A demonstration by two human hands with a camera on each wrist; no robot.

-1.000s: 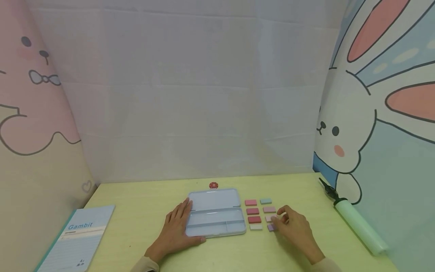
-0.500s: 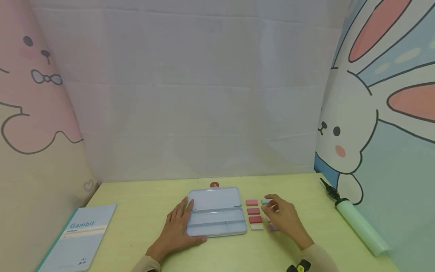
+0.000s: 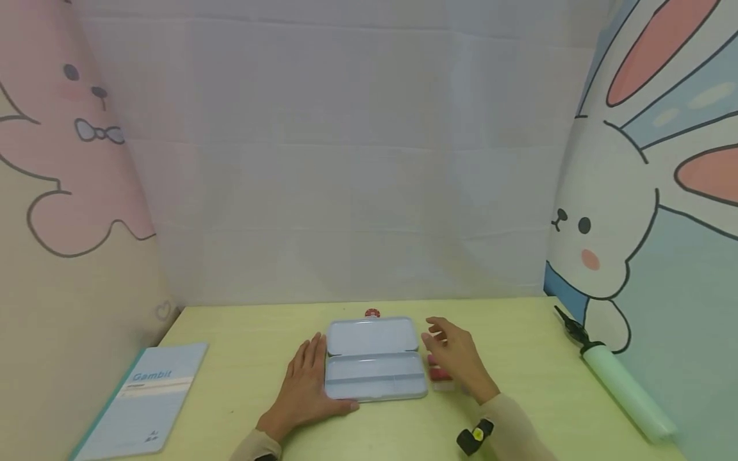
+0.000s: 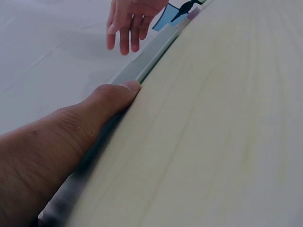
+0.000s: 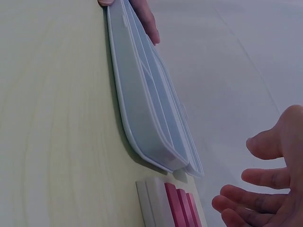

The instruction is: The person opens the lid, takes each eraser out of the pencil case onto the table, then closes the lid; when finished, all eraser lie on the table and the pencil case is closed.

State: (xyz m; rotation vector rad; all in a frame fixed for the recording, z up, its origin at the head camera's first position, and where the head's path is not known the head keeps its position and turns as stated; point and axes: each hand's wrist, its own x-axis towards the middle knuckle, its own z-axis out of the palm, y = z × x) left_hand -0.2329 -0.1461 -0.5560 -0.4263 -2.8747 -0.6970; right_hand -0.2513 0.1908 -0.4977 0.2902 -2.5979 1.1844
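A shallow pale-blue hinged case point(image 3: 375, 367) lies unfolded on the table, its front half divided into compartments. My left hand point(image 3: 302, 390) rests at its left side, fingers straight, thumb touching the front edge; the left wrist view shows this thumb point(image 4: 111, 101) against the case's low wall. My right hand point(image 3: 458, 358) hovers over the small coloured blocks right of the case, fingers loosely bent. Nothing sits between those fingers in the right wrist view. A red block point(image 3: 441, 374) and a white block point(image 3: 442, 386) show beside the case; the hand hides most others.
A notebook point(image 3: 147, 406) marked Gambit lies at the left of the table. On the right is a pale-green hand pump point(image 3: 628, 394) with a black nozzle. A small red disc point(image 3: 372, 313) lies behind the case. A white sheet point(image 3: 346, 160) hangs along the back.
My right hand has moved left and back, from the right-hand column of blocks toward the left-hand column and the case's lid. The left hand stays in place. The head view has turned slightly left.
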